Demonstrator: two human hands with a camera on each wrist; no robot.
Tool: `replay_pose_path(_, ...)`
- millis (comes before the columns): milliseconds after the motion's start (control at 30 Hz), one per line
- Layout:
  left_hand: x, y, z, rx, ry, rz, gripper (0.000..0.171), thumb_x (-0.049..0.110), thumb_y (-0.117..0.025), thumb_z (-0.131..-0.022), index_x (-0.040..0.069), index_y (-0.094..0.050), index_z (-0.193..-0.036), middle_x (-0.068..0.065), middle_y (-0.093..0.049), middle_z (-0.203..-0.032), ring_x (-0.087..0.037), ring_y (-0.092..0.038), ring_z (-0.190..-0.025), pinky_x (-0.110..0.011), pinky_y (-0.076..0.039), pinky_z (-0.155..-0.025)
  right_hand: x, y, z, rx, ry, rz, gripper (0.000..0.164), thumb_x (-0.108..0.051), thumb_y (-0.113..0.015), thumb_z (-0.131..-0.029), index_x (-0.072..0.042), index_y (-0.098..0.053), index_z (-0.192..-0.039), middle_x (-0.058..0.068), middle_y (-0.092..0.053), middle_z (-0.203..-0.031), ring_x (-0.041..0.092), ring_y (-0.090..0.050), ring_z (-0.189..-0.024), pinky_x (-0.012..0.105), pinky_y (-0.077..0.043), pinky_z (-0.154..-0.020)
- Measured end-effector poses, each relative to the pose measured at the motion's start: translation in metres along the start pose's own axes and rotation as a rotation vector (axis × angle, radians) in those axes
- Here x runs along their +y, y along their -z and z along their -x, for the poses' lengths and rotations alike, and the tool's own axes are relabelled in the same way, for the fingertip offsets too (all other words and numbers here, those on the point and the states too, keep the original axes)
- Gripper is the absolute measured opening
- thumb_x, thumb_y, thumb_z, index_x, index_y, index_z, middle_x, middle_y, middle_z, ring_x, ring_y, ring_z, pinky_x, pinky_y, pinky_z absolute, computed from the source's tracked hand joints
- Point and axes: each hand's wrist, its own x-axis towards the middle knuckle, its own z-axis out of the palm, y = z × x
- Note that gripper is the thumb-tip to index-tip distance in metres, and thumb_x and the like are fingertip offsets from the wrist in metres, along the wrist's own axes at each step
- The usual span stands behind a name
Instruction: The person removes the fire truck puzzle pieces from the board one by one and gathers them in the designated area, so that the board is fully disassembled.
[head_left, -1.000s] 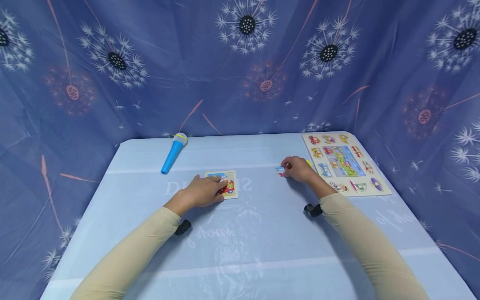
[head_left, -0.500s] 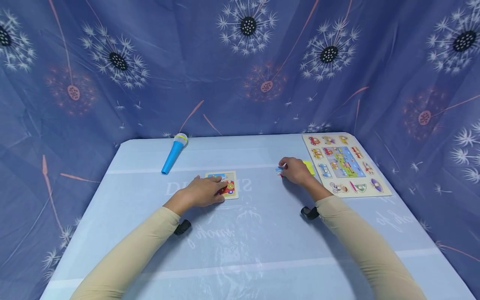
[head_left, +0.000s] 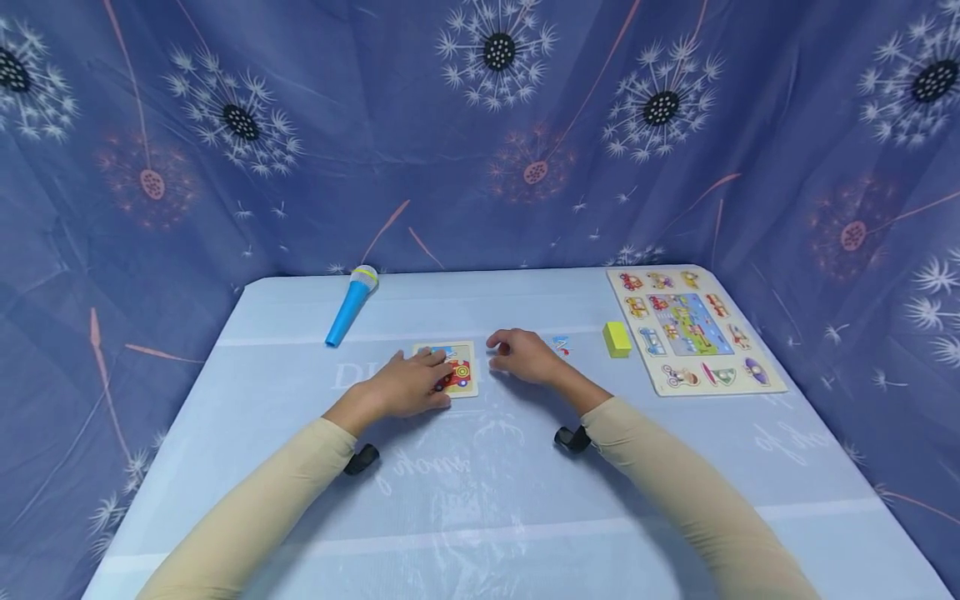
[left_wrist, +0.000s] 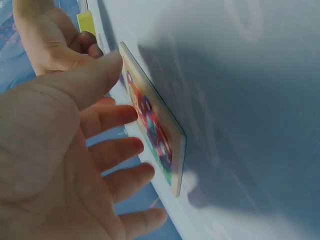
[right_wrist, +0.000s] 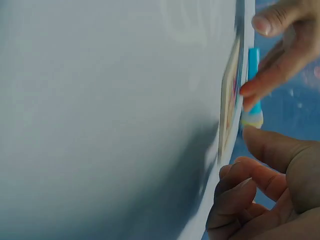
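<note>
My left hand lies over the small wooden puzzle board, its fingers spread across the red and blue picture. In the left wrist view the fingertips are close to the face of the board; whether they touch it I cannot tell. Just right of the board hovers my right hand, fingers loosely bent. The right wrist view shows nothing between its thumb and fingers. Beyond this hand, a small blue, white and red puzzle piece lies flat on the table.
A yellow block stands beside a large wooden peg puzzle at the back right. A blue toy microphone lies at the back left. Patterned blue curtains hang behind the pale blue table.
My right hand has let go of the small puzzle piece and moved left toward the board, uncovering the piece and the yellow block. The left hand has stayed nearly still, its fingers lifting slightly.
</note>
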Motion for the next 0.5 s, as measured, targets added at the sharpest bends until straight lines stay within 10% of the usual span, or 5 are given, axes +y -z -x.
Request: replay_pose_path(500,0.009,0.000,0.019,-0.051,-0.037,-0.007,0.058,0.044,-0.066,-0.099,0.020,-0.054,-0.151,-0.017,-0.038,-0.162,-0.034,-0.038,-0.148,-0.066,-0.033,-0.113,-0.030,-0.030,-0.005,-0.070,0.076,0.230,0.041,-0.024,-0.077,-0.092,-0.009,-0.068,-0.129,0.005,-0.057,-0.099,0.017,-0.050,-0.086,0.033,-0.044,-0.073)
